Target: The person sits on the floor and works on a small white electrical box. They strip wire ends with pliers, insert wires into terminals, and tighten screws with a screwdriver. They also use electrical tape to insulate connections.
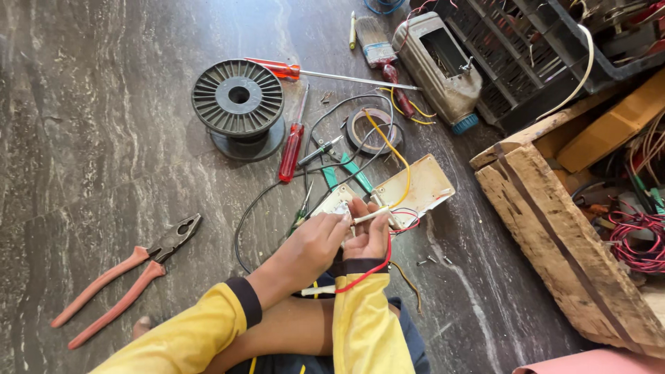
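the left hand (313, 247) and right hand (368, 235) met over the floor (104, 138), each grip closed on a small white switch plate (337, 202) beside the cream board (415, 187); red-handled pliers (125, 277) lay well apart.

Glossy veined stone floor (90, 138); rough splintered wood crate (554, 228); matt black plastic spool (239, 98); pliers (131, 273), dull metal, rubbery pink handles.
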